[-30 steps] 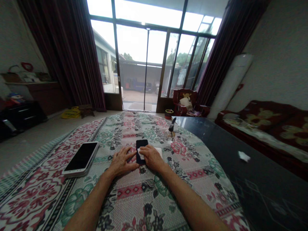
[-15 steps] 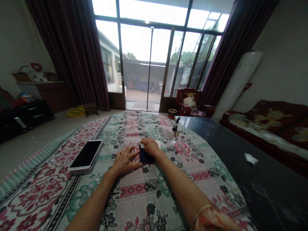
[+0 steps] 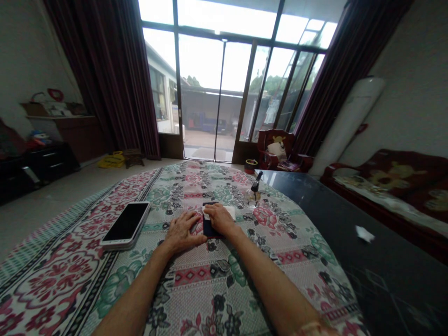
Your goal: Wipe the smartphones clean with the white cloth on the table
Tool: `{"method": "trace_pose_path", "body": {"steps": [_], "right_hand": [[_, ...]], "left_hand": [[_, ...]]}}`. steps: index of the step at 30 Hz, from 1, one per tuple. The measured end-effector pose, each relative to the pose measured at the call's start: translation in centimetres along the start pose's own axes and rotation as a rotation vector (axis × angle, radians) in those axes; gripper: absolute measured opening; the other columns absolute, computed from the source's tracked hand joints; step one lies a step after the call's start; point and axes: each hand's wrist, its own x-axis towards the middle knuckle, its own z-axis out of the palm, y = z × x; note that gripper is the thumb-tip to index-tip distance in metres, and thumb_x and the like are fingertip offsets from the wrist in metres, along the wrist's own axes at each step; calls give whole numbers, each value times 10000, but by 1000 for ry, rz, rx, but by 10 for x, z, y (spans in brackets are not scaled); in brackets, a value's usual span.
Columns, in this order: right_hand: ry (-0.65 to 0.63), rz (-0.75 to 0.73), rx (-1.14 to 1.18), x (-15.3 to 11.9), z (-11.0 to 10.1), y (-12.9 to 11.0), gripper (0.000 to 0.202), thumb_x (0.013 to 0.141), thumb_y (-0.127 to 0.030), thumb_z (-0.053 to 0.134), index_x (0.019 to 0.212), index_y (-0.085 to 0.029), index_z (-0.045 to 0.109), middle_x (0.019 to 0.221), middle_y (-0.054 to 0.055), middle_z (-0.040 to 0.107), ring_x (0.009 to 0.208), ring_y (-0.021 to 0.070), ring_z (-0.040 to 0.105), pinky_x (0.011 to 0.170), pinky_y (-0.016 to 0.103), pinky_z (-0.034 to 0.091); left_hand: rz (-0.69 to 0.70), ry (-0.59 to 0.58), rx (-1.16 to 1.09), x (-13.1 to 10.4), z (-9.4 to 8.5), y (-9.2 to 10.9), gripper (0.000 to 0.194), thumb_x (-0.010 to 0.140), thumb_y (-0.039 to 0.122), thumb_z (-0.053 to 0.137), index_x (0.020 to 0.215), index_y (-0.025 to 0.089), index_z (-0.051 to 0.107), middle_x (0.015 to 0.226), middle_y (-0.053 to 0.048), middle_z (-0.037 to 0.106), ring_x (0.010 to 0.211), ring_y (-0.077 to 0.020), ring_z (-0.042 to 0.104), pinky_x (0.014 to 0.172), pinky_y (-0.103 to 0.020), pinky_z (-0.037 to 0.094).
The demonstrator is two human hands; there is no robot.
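A small, flat, dark blue rectangular thing, perhaps a booklet (image 3: 209, 229), lies on the flowered tablecloth (image 3: 196, 298). My right hand (image 3: 220, 219) is closed on a folded white tissue (image 3: 230, 212) and presses it against the dark surface. Part of the tissue sticks out to the right of the hand. Flat on the cloth, just left of the booklet, rests my left hand (image 3: 182, 231) with its fingers apart. Its thumb reaches the booklet's near left corner. My right hand covers much of the booklet.
Left of my hands lies a white-framed phone or tablet (image 3: 126, 224) on top of another flat thing. A small clear bottle with a black spray top (image 3: 256, 183) stands at the far right. Beyond the cloth, a crumpled white paper (image 3: 365, 234) lies on the black tabletop (image 3: 336, 212).
My right hand has shifted slightly toward me with the tissue, so the booklet's far edge now shows. My left hand's fingers have drawn a little closer together; it otherwise stays in place.
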Motion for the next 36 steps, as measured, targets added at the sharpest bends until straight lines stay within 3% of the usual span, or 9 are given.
{"method": "trace_pose_path", "body": {"steps": [12, 23, 36], "right_hand": [[57, -136, 72, -42, -6, -18, 198, 887, -109, 490, 976, -192, 646, 1174, 40, 632, 948, 180, 495, 878, 295, 398], [51, -165, 152, -67, -11, -22, 321, 878, -88, 459, 1111, -210, 643, 1219, 58, 623, 1078, 194, 495, 959, 342, 394], [80, -194, 239, -72, -8, -18, 340, 857, -76, 457, 1112, -194, 648, 1254, 44, 611, 1134, 187, 487, 1033, 364, 358]], "left_hand": [[-36, 9, 0, 0, 9, -4, 786, 708, 565, 642, 1391, 234, 438, 1474, -84, 397, 1379, -314, 286, 1099, -476, 231], [7, -26, -18, -1, 5, -7, 727, 735, 568, 641, 1376, 279, 458, 1477, -74, 389, 1377, -321, 280, 1082, -496, 253], [64, -151, -17, -4, -5, -3, 622, 798, 458, 588, 1389, 342, 434, 1536, -64, 280, 1408, -343, 199, 1085, -548, 207]]}}
